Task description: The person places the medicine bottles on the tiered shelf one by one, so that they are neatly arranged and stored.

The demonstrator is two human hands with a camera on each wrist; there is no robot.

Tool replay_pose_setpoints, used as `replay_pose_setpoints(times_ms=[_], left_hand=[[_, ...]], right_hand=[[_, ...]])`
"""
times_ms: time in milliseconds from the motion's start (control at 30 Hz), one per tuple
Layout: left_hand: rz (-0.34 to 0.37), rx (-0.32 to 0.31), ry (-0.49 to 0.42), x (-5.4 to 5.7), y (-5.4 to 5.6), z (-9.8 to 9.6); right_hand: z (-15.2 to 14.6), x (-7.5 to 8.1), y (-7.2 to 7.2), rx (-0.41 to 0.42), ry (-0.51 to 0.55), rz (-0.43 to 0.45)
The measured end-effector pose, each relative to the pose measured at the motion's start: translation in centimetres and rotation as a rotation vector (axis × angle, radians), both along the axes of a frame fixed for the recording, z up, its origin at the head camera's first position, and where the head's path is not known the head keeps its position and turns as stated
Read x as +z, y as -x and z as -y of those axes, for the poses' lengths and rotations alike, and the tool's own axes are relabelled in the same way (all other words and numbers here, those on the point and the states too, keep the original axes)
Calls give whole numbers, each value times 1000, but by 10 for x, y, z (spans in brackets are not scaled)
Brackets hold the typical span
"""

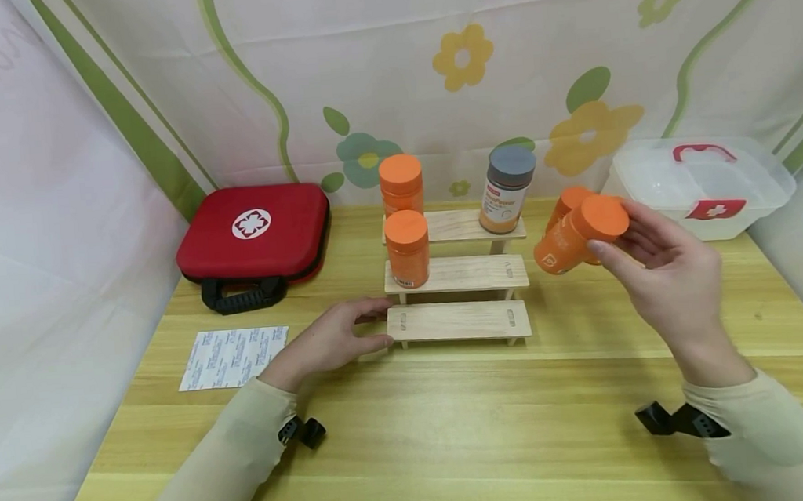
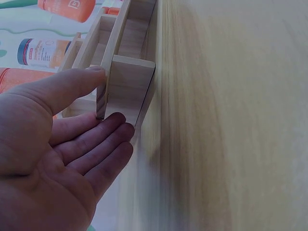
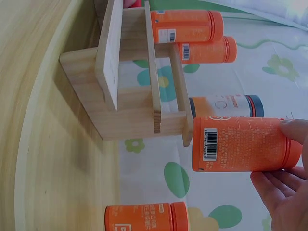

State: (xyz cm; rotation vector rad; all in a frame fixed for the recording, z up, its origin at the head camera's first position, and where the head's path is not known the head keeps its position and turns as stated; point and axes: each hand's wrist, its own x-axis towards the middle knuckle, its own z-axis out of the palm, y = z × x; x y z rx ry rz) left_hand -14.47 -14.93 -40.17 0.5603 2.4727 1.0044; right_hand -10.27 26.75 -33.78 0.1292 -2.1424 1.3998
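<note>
A wooden three-step rack (image 1: 458, 321) stands mid-table. My left hand (image 1: 337, 336) holds the left end of its lowest step, the thumb (image 2: 79, 86) at one edge and the fingers at the other. To the right, my right hand (image 1: 672, 276) grips an orange bottle (image 1: 570, 239) by its lid end, tilted and raised off the table. Behind it, partly hidden, another orange bottle (image 1: 567, 200) stands on the table, seen also in the right wrist view. One orange bottle (image 1: 409, 259) is on the middle step. The top step bears an orange bottle (image 1: 400, 176) and a grey-lidded bottle (image 1: 506, 195).
A red first-aid case (image 1: 258, 230) with a black handle lies at the back left. In front of it is a printed white sheet (image 1: 233, 358). At the back right stands a translucent box (image 1: 707, 179) with a red latch. A flowered curtain (image 1: 387, 71) closes off the back.
</note>
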Motion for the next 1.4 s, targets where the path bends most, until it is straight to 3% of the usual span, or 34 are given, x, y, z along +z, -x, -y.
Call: replay_pose_setpoints(times_ms=[267,733,1000,1200,1400], left_hand=[[-7,-4,-18,-1,0,1],[-9,-12,-23,-2,-1,1],[0,-12,-20,-3,1,1],[1,-10,-17,-2,1,1],[-8,-18,-25,-2,1,1]], right_hand=[[18,2,3,74,4,-30],[39,-6,16,186,-26,13],[47,-10,21,188,-76,19],[52,-13,25,187,-129,-24],[57,-13,28,181,-126,-25]])
